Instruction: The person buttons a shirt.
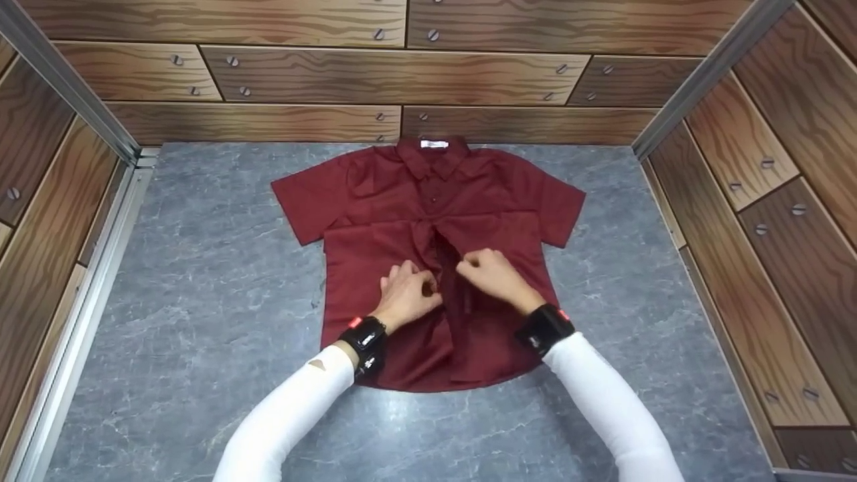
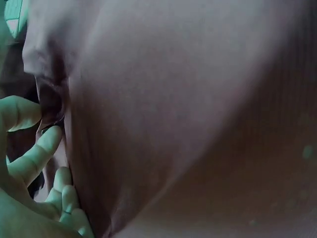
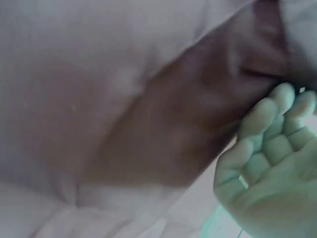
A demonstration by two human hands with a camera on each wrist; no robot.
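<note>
A dark red short-sleeved button shirt [image 1: 375, 244] lies spread on the grey surface, collar at the far end and hem towards me. Its lower front stands parted along the middle, showing a darker inside. On the left of this opening, my left hand [image 1: 408, 294] pinches the front edge between thumb and finger; the left wrist view has the fingertips [image 2: 52, 136] right at the cloth. Opposite, my right hand [image 1: 495, 273] has curled fingers at the other front edge. In the right wrist view, raised cloth [image 3: 198, 114] runs up to those fingertips [image 3: 260, 114].
Wood-patterned panels [image 1: 395, 73] close off the back, with more panels [image 1: 770, 221] along the right and left. Metal rails [image 1: 87, 87] run up the corners. Grey marbled surface [image 1: 221, 294] surrounds the shirt. A white label [image 1: 434, 144] shows inside the collar.
</note>
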